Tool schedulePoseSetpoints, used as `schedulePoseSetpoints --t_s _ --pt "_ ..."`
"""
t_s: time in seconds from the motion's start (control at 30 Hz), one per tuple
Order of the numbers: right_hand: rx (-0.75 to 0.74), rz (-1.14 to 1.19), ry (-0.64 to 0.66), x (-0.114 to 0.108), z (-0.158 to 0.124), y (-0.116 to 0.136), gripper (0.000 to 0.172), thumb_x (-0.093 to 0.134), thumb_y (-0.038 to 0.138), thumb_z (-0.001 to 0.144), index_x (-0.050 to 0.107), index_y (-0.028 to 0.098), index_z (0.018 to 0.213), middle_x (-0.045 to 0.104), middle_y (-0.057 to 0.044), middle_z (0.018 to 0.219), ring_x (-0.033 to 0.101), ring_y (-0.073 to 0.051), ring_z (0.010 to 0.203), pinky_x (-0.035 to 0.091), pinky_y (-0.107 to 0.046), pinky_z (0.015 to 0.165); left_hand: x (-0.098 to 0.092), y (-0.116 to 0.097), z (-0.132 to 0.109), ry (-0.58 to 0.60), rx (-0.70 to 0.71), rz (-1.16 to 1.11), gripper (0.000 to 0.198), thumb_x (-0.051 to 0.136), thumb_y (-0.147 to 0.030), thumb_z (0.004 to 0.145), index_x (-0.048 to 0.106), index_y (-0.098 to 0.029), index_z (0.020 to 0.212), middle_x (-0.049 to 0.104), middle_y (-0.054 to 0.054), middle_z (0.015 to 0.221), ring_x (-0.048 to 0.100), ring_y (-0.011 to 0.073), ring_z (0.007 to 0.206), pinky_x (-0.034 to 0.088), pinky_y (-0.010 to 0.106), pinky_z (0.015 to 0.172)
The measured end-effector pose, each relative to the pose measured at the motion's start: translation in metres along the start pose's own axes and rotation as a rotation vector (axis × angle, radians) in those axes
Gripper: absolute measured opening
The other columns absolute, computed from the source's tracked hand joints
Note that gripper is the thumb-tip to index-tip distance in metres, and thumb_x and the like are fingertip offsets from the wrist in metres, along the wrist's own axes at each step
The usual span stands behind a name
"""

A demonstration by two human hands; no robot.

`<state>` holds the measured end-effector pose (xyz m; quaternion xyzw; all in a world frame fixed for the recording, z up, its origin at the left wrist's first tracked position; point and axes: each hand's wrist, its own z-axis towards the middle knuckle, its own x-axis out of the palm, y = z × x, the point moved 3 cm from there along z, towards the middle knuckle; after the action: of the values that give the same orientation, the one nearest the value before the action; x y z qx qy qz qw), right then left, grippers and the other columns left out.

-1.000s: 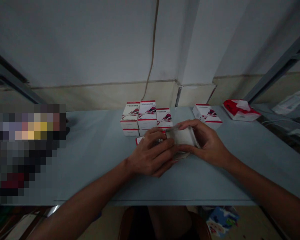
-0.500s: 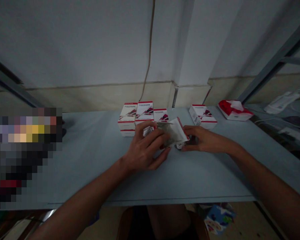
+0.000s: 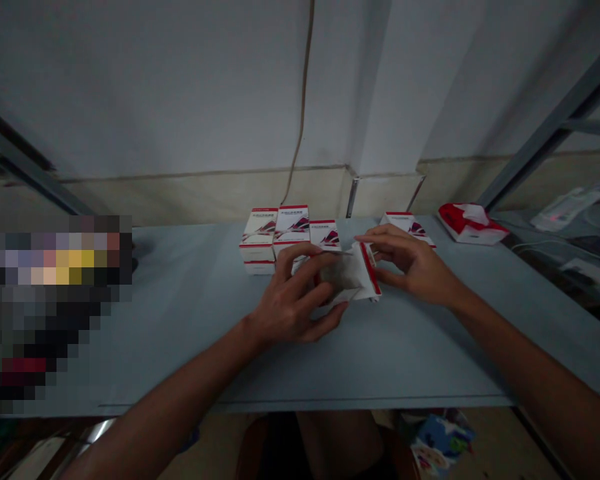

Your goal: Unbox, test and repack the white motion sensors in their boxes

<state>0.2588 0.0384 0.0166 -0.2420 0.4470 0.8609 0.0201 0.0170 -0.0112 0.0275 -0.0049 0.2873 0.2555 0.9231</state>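
Note:
A flat whitish packet with a red edge (image 3: 347, 277) stands tilted on or just above the pale blue table (image 3: 180, 347), in front of the boxes. My left hand (image 3: 295, 293) grips its left side with curled fingers. My right hand (image 3: 410, 263) is at its right, fingers spread, with the fingertips beside the red edge. Several white cartons with red bands and a dark red graphic (image 3: 293, 223) stand behind my hands, and another carton (image 3: 405, 223) sits further right. Part of a low carton (image 3: 300, 265) is hidden behind my left hand.
A red and white pack (image 3: 473, 223) lies at the table's back right. A pixelated, blurred heap (image 3: 45, 307) covers the left end. Metal shelf struts (image 3: 545, 143) and a white cable (image 3: 300, 100) rise behind. A blue printed bag (image 3: 443, 443) lies below the table's front edge.
The packet has turned so its red edge now faces right and stands more upright. My right hand has risen toward the packet's upper edge, with its fingers spread wider.

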Motion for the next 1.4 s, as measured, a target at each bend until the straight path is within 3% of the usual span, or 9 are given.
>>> schedulePoseSetpoints --t_s 0.1,0.27,0.33,0.4,0.53,0.7,0.87,1.07,1.4 --pt "0.004 0.077 -0.089 -0.003 -0.001 0.005 0.051 0.085 0.033 0.086 0.071 0.033 0.135 0.069 -0.007 0.125 0.072 -0.019 0.1 0.064 -0.037 0.089 0.001 0.001 0.0 0.032 0.022 -0.023 0.018 0.078 -0.028 0.085 0.065 -0.019 0.095 0.076 0.012 0.114 0.059 0.0322 0.122 0.055 0.054 0.099" --pt "-0.092 0.057 -0.244 -0.021 0.008 0.041 0.04 0.091 0.04 0.079 0.079 0.034 0.117 0.074 -0.006 0.122 0.072 -0.024 0.107 0.064 -0.038 0.087 0.002 0.004 0.002 0.005 0.003 -0.055 0.03 0.076 -0.028 0.087 0.065 -0.017 0.113 0.076 0.008 0.1 0.065 0.0305 0.114 0.057 0.056 0.1" --pt "-0.159 0.0 -0.133 -0.024 0.02 0.066 0.034 0.09 0.044 0.08 0.081 0.035 0.112 0.075 -0.004 0.12 0.072 -0.025 0.112 0.063 -0.039 0.089 0.004 0.006 0.001 0.012 -0.03 -0.1 0.034 0.074 -0.027 0.088 0.063 -0.018 0.12 0.075 0.009 0.106 0.064 0.0328 0.123 0.059 0.056 0.1" --pt "-0.192 -0.126 0.094 -0.022 0.034 0.09 0.03 0.087 0.046 0.082 0.083 0.035 0.109 0.076 -0.002 0.117 0.073 -0.023 0.109 0.062 -0.037 0.088 0.007 0.008 -0.001 0.018 -0.064 -0.15 0.037 0.074 -0.026 0.089 0.061 -0.019 0.123 0.074 0.011 0.115 0.062 0.0338 0.13 0.06 0.056 0.101" --pt "-0.185 -0.288 0.361 -0.013 0.053 0.114 0.031 0.086 0.046 0.083 0.083 0.03 0.11 0.077 0.002 0.088 0.072 -0.016 0.078 0.059 -0.033 0.081 0.009 0.01 -0.006 -0.108 -0.068 -0.223 0.049 0.08 -0.027 0.087 0.054 -0.019 0.128 0.067 0.018 0.133 0.063 0.033 0.132 0.058 0.057 0.105" --pt "-0.298 -0.455 0.391 -0.009 0.051 0.118 0.014 0.076 0.034 0.094 0.083 0.024 0.102 0.076 -0.002 0.1 0.072 -0.017 0.088 0.056 -0.034 0.088 0.016 0.011 -0.01 -0.168 -0.189 -0.321 0.055 0.083 -0.037 0.088 0.047 -0.026 0.127 0.065 0.015 0.139 0.063 0.0305 0.134 0.056 0.057 0.109" --pt "-0.418 -0.577 0.406 -0.003 0.048 0.113 0.018 0.065 0.024 0.101 0.082 0.018 0.102 0.07 -0.008 0.106 0.066 -0.015 0.088 0.051 -0.03 0.08 0.02 0.012 -0.013 -0.172 -0.293 -0.38 0.057 0.084 -0.039 0.086 0.049 -0.027 0.129 0.062 0.014 0.142 0.062 0.0316 0.135 0.055 0.058 0.11" --pt "-0.454 -0.555 0.47 0.002 0.048 0.104 0.034 0.047 0.015 0.108 0.08 0.018 0.115 0.071 -0.008 0.104 0.066 -0.015 0.092 0.05 -0.03 0.083 0.016 0.013 -0.011 -0.159 -0.255 -0.337 0.061 0.085 -0.033 0.086 0.051 -0.024 0.136 0.065 0.014 0.139 0.062 0.0308 0.135 0.053 0.058 0.114" --pt "-0.344 -0.666 0.42 0.012 0.049 0.106 0.018 0.062 0.018 0.099 0.079 0.021 0.105 0.079 -0.004 0.099 0.07 -0.019 0.09 0.045 -0.035 0.085 0.013 0.006 -0.006 -0.148 -0.191 -0.267 0.062 0.086 -0.035 0.086 0.051 -0.023 0.134 0.065 0.012 0.133 0.064 0.0304 0.132 0.059 0.053 0.107"
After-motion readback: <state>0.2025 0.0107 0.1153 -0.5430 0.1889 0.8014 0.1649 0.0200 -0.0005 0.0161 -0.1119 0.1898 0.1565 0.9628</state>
